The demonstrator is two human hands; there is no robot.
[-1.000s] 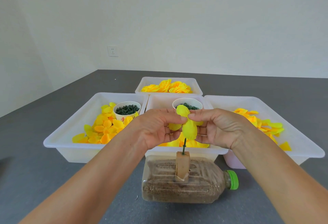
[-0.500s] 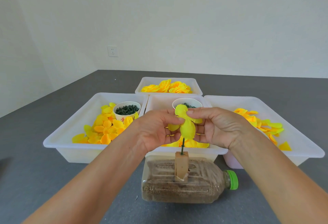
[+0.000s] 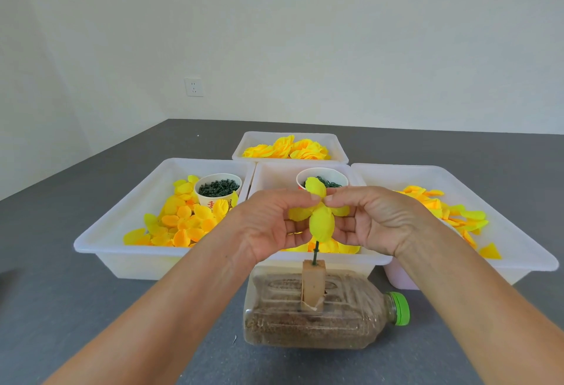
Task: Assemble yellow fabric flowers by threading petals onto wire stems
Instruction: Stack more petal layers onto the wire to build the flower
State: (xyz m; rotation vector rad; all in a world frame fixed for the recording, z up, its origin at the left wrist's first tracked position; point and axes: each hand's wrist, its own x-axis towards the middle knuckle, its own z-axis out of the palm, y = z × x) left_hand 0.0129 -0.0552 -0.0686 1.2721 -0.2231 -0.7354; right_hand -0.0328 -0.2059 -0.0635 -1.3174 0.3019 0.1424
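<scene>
Upright, green wire stem (image 3: 316,251), petals (image 3: 321,222) topmost, between both hands' fingers (image 3: 308,198).

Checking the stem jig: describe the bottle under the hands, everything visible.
The bottle is clear ribbed plastic, lying on its side on the grey table, green cap pointing right, part-filled with brown granules. A tan block stands upright from its top side, holding the green wire stem. Neither hand touches it.

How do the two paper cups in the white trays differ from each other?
The left cup stands in the left tray among loose yellow petals and shows fully; the middle cup stands at the back of the centre tray, partly hidden behind the flower. The left cup holds short dark pieces; the middle cup's contents look like thin dark-green loops. Both are white.
</scene>
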